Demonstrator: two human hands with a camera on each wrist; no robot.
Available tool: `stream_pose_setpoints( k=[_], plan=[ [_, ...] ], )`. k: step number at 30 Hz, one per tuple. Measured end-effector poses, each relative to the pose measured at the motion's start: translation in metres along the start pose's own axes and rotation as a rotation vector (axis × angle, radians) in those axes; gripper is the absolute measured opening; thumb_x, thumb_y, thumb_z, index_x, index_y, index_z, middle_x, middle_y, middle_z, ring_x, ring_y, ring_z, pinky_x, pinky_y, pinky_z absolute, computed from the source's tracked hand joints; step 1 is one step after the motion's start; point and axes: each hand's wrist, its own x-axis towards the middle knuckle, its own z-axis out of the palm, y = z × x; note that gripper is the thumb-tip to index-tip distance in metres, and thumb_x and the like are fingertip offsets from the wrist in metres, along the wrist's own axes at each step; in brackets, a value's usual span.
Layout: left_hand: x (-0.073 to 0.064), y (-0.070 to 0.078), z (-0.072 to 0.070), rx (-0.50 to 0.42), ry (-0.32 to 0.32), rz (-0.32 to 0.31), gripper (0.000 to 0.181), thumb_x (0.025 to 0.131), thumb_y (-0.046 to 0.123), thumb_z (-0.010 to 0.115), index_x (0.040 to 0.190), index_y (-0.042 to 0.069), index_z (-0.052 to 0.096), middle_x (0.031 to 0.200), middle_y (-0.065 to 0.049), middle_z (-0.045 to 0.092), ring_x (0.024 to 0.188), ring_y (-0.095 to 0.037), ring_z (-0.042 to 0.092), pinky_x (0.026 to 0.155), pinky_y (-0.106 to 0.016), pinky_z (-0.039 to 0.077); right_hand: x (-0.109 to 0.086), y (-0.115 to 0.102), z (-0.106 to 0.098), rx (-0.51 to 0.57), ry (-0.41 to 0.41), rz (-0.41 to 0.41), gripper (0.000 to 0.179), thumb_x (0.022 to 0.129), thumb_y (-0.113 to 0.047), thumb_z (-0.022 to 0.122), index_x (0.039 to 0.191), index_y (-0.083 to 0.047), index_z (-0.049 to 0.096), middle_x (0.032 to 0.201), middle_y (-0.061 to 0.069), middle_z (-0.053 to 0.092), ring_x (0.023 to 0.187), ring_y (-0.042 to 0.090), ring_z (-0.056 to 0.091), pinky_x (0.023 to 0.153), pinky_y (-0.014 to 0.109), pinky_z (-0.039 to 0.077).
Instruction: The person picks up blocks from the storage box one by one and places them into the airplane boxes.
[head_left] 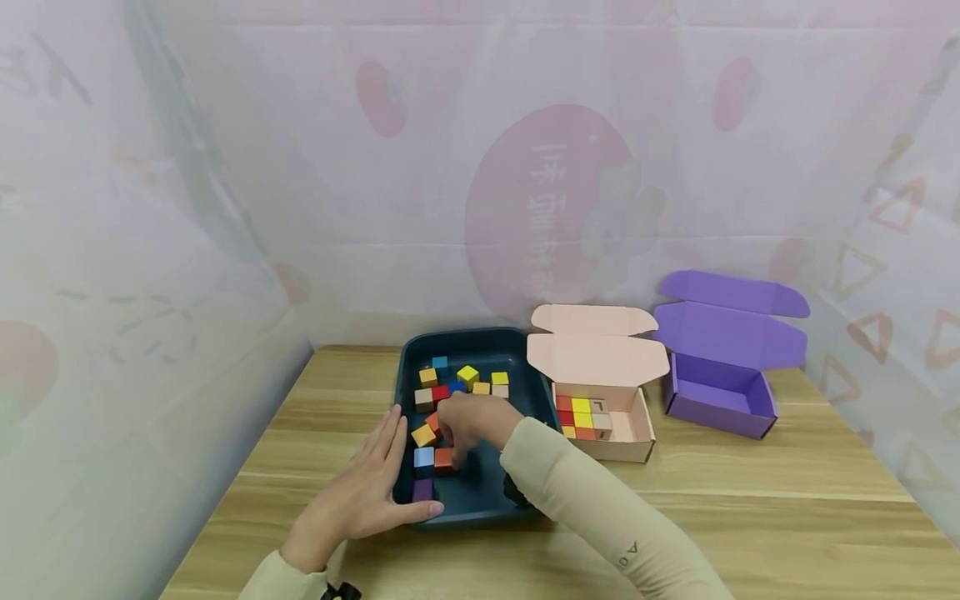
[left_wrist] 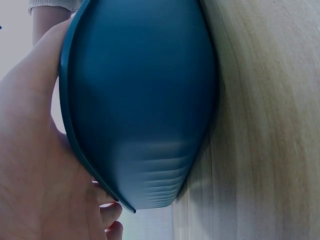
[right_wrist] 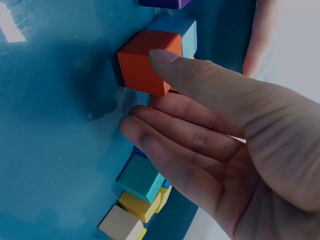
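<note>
In the head view, my left hand (head_left: 360,487) lies along the left rim of a dark teal tray (head_left: 491,504), fingers straight. Its palm and fingers meet the rim in the left wrist view, outside the tray wall (left_wrist: 135,90). My right hand (head_left: 476,421) reaches into the tray among wooden cubes. Its thumb touches an orange-red cube (right_wrist: 150,60), while the other fingers, loosely bent, lie beside that cube. A light blue cube (head_left: 423,458) adjoins the orange-red one, and a purple cube (head_left: 423,490) sits nearer the front. Some cubes are hidden behind the right hand.
Right of the tray stands an open pink box (head_left: 636,421) with several red, yellow, orange and plain cubes in rows. Farther right is an open purple box (head_left: 720,400). Several more cubes, including a yellow one (head_left: 468,375), lie toward the tray's back.
</note>
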Motion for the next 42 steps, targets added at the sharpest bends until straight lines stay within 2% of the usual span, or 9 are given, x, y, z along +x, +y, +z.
stream_pose_setpoints(
  k=[12,20,25,29,42],
  plan=[
    [0.0,0.0,0.001,0.0,0.005,-0.004,0.13,0.085,0.08,0.066,0.17,0.002,0.004,0.179,-0.019,-0.002,0.166,-0.043,0.006,0.129,-0.068,0.023,0.0,0.002,0.0,0.005,0.012,-0.029,0.016,0.086,-0.027,0.09,0.091,-0.019,0.077,0.09,-0.004,0.069,0.083,0.014,0.063,0.075,0.028,0.061],
    [0.001,-0.001,0.002,-0.002,0.012,-0.01,0.131,0.084,0.082,0.065,0.169,0.002,0.007,0.179,-0.018,-0.001,0.165,-0.043,0.008,0.128,-0.069,0.024,-0.01,0.017,-0.007,0.055,0.041,-0.083,0.013,0.089,-0.026,0.088,0.084,-0.022,0.077,0.084,-0.009,0.071,0.078,0.012,0.063,0.07,0.024,0.058],
    [0.0,0.0,0.0,0.005,0.01,-0.015,0.131,0.084,0.082,0.065,0.169,0.002,0.008,0.179,-0.017,-0.001,0.165,-0.044,0.008,0.127,-0.07,0.026,-0.02,0.033,-0.014,0.098,0.072,-0.094,0.007,0.09,-0.026,0.087,0.09,-0.022,0.081,0.088,-0.01,0.071,0.086,0.011,0.061,0.074,0.024,0.058],
    [0.001,0.0,-0.001,0.012,0.004,-0.018,0.13,0.084,0.082,0.064,0.169,0.002,0.007,0.18,-0.017,-0.002,0.165,-0.044,0.008,0.126,-0.07,0.025,-0.031,0.049,-0.019,0.141,0.085,-0.094,0.009,0.089,-0.025,0.088,0.096,-0.023,0.082,0.092,-0.01,0.074,0.09,0.01,0.064,0.079,0.024,0.06],
    [0.002,0.001,0.0,0.024,0.001,-0.03,0.132,0.083,0.083,0.065,0.169,0.002,0.008,0.179,-0.017,0.0,0.165,-0.044,0.009,0.127,-0.069,0.024,-0.082,0.108,-0.028,0.266,0.157,-0.086,0.01,0.09,-0.019,0.086,0.098,-0.02,0.081,0.091,-0.008,0.077,0.082,0.01,0.07,0.082,0.03,0.063]
  ],
)
